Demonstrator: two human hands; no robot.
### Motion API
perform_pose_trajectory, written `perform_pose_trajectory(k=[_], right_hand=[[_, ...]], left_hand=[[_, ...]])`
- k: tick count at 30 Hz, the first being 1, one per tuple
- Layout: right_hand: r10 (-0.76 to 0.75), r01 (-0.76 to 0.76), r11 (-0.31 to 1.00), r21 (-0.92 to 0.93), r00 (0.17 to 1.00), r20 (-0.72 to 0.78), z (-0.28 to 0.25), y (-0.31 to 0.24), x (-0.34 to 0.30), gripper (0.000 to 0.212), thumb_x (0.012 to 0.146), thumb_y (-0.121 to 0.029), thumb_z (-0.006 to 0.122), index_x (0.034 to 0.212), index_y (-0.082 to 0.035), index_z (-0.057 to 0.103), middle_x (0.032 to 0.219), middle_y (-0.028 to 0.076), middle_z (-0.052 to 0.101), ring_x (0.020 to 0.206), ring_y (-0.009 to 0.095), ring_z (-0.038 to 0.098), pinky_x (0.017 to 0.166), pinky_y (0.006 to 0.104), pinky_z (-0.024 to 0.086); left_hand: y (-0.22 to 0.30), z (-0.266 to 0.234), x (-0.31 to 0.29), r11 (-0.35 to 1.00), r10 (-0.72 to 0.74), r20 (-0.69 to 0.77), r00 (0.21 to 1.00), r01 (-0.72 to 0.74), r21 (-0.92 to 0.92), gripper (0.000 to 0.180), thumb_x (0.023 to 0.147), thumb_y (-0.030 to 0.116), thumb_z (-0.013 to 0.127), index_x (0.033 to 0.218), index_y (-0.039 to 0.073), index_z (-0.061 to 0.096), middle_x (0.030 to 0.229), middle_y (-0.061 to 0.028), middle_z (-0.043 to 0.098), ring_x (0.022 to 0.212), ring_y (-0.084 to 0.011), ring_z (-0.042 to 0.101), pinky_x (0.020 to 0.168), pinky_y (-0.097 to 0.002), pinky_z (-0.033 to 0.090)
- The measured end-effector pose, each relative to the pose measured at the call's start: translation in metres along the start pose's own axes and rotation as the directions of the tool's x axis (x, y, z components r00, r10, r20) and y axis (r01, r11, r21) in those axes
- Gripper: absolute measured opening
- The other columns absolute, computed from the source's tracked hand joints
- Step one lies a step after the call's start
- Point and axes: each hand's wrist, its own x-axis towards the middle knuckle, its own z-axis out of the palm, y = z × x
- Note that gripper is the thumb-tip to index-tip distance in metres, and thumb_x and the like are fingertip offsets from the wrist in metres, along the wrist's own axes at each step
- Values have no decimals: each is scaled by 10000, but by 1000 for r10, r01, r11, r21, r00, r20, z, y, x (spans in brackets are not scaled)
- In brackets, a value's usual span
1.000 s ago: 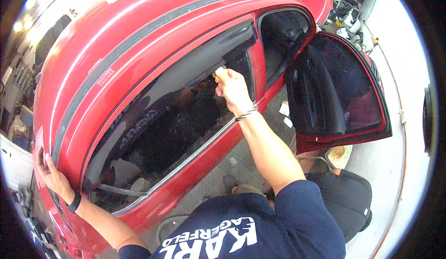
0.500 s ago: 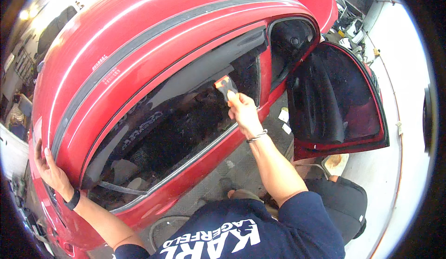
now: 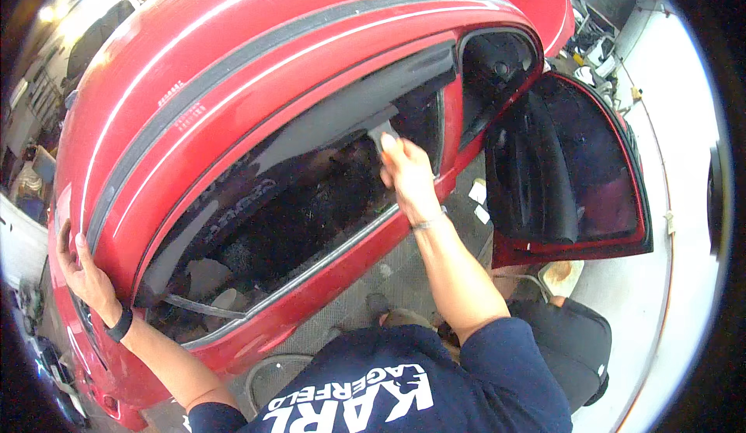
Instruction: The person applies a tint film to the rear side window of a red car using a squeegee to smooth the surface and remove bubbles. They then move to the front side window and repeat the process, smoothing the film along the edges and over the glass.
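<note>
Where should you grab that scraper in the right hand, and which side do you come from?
I'd take the scraper by its near end, coming from the person's side. The wider end points away, toward the dark side window, so that end should probably stay free. The right hand already grips the near end, hiding most of it.

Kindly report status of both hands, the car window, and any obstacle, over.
Right hand gripping flat scraper at dark side window. Left hand resting on red car. Dark visor along window top, close to scraper; glass contact unclear.
</note>
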Motion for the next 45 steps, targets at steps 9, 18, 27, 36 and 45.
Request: perform_pose_trajectory(k=[9,18,27,36,45], right_hand=[[94,-95,995,-41,995,-17,-16,15,-16,368,958,-387,693,767,-105,552,651,-44,464,499,74,395,473,253,336],[98,-97,992,-84,995,3,-7,18,-35,342,958,-407,684,848,-97,590,653,-67,423,533,67,373,489,260,330],[7,-10,999,52,999,50,37,-16,-19,314,961,-373,692,801,-132,570,654,-62,443,527,70,380,490,254,343],[-26,24,994,102,1000,17,65,-32,-24,304,964,-357,690,813,-145,535,661,-72,423,533,60,360,495,256,314],[-19,18,999,30,999,40,62,-24,-40,273,958,-346,703,864,-126,574,697,-51,474,539,77,409,496,247,357]], left_hand=[[8,7,4,999,28,0,1000,-28,-36,416,1009,259,613,1334,1,592,1341,-121,620,1242,-214,548,1081,-372,373],[8,-2,6,989,4,-28,1000,-9,-147,391,985,197,647,1305,-22,604,1323,-130,624,1276,-225,537,1129,-369,350],[24,-21,12,1000,-1,-57,998,0,-23,402,966,252,669,1300,32,625,1312,-125,638,1272,-227,549,1121,-365,357],[37,-30,17,997,37,-96,995,-43,-58,447,900,301,745,1243,27,657,1245,-138,678,1204,-252,607,1060,-369,424],[32,-26,15,996,86,-112,990,-85,10,448,862,340,759,1201,58,679,1192,-164,687,1162,-324,623,1019,-415,453]])
